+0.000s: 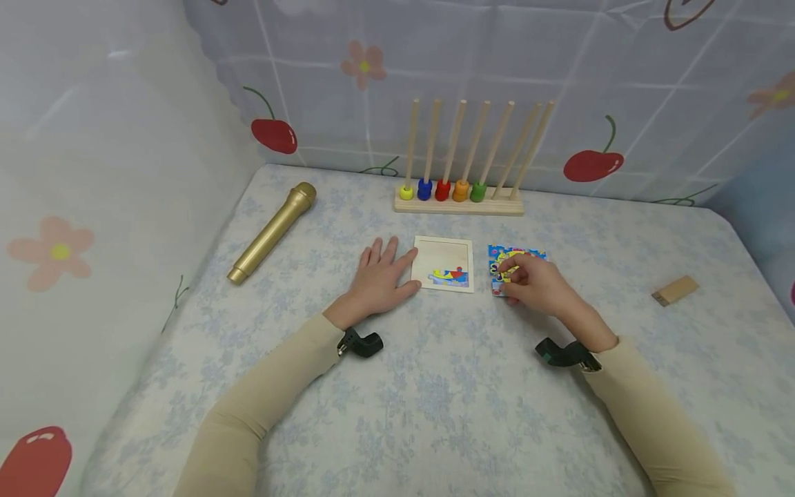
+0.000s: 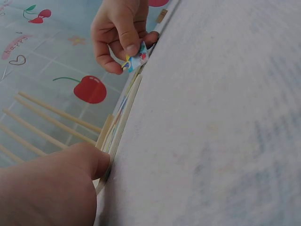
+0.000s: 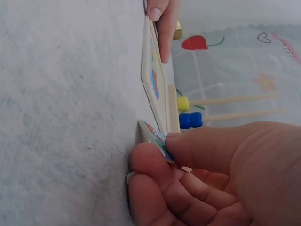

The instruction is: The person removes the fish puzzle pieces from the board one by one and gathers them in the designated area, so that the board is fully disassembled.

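My left hand point(image 1: 377, 279) lies spread on the cloth, thumb and index finger at the left edge of a shallow wooden puzzle tray point(image 1: 470, 276). Colourful joined puzzle pieces point(image 1: 450, 277) fill its lower right part; bare wood shows elsewhere. To the tray's right, my right hand point(image 1: 539, 284) is over a patch of bright blue and yellow puzzle pieces point(image 1: 497, 252) and covers part of them. Between thumb and fingers it pinches one small printed puzzle piece point(image 3: 153, 134), tilted close over the table in the right wrist view. That puzzle piece point(image 2: 139, 59) also appears in the left wrist view.
Behind the tray stands a wooden peg rack point(image 1: 459, 207) with upright rods and coloured beads. A gold microphone point(image 1: 270, 238) lies at the left. Toward the right edge is a small wooden block point(image 1: 675, 290). A printed curtain point(image 1: 472, 83) hangs along the back.
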Tool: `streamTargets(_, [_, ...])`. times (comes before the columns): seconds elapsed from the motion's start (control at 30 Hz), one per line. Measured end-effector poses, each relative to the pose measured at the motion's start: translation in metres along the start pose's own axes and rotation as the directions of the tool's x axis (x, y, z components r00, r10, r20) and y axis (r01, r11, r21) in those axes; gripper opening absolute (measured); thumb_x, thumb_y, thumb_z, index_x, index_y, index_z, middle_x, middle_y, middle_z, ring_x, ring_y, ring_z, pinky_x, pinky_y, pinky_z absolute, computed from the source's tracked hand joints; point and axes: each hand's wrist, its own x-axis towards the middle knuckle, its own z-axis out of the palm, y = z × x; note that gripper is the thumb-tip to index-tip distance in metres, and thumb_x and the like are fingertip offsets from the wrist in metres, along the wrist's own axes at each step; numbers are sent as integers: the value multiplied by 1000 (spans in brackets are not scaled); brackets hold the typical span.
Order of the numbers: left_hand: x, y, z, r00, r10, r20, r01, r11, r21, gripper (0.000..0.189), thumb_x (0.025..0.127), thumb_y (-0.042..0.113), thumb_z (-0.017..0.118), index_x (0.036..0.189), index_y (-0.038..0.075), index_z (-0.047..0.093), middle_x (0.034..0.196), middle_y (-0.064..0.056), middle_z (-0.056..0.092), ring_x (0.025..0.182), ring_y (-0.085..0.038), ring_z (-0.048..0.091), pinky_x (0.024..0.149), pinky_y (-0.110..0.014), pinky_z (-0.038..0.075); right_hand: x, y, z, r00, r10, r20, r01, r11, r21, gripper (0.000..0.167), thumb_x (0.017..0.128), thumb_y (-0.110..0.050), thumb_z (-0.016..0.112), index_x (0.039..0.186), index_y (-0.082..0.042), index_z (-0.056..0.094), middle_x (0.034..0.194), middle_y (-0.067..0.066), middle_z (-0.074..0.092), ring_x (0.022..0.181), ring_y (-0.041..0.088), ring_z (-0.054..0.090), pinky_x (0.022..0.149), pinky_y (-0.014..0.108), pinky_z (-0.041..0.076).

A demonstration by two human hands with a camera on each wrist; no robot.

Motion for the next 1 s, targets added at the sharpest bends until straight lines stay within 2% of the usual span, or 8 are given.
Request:
streamTargets(0.13, [0, 1, 0, 1000, -3, 9, 3, 1000, 5, 69, 102, 50, 49, 163, 23, 30, 172, -19, 8, 159, -45, -3, 126, -61, 5, 1, 1, 3, 999, 49, -16, -49, 999, 6, 32, 92, -9, 70, 118, 5, 61, 85, 13, 72, 63, 12, 68, 63, 25, 53])
streamTargets(0.27, [0, 1, 0, 1000, -4, 5, 4, 1000, 0, 69, 102, 50, 50, 162, 22, 30, 172, -19, 8, 159, -45, -3, 126, -61, 5, 2, 0, 5, 997, 56, -52, -58, 997, -50, 29, 91, -13, 72, 113, 5, 64, 84, 14, 74, 60, 11, 65, 61, 27, 50])
streamTargets(0.37, [1, 0, 0, 1000, -6, 4, 6, 1000, 3, 69, 102, 50, 50, 162, 22, 30, 172, -19, 9, 159, -45, -3, 126, -61, 5, 1, 0, 6, 996, 47, -75, -54, 994, -94, 26, 91, -14, 73, 109, 4, 67, 83, 14, 74, 59, 12, 62, 61, 28, 49])
streamTargets(0.7, [1, 0, 1, 1000, -4, 8, 4, 1000, 3, 69, 102, 50, 50, 163, 22, 30, 172, -20, 9, 159, -46, -3, 126, -62, 4, -1, -1, 11, 994, -21, -110, 6, 992, -128, 19, 90, -10, 72, 102, 5, 71, 75, 12, 71, 56, 11, 58, 56, 26, 45])
streamTargets(1.0, [2, -1, 1, 1000, -4, 4, 4, 1000, -5, 69, 102, 51, 50, 162, 23, 30, 172, -20, 9, 159, -45, -3, 126, -62, 4, -1, -1, 15, 994, -17, -111, -2, 985, -171, 17, 90, -10, 72, 101, 3, 70, 78, 11, 65, 67, 19, 52, 59, 28, 42])
